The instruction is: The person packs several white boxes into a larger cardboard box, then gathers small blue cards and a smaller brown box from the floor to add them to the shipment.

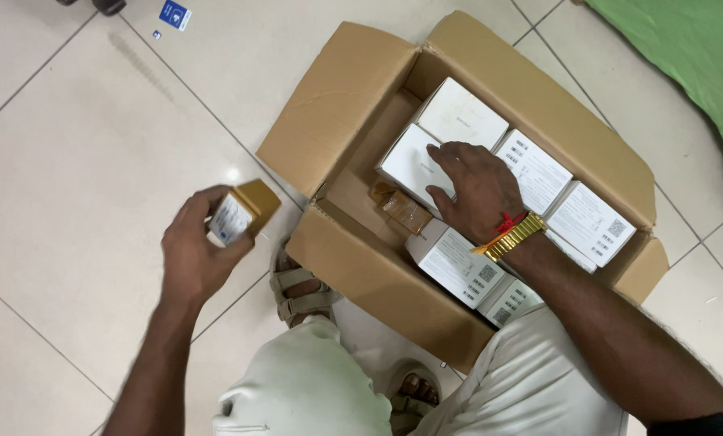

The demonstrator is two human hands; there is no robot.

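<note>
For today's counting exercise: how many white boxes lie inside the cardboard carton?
6 white boxes: two at the far end, two along the right side, two near the person; others may lie hidden.

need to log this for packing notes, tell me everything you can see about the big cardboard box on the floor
The cardboard box is plain brown corrugated card, sitting open on the pale tiled floor with all its flaps folded outward. It lies at an angle in front of the person's sandalled feet. Inside are several small white boxes packed along the right side, leaving a bare gap at the left where a small brown packet lies. The right hand reaches in and rests on the white boxes. The left hand holds a small box outside it.
</note>
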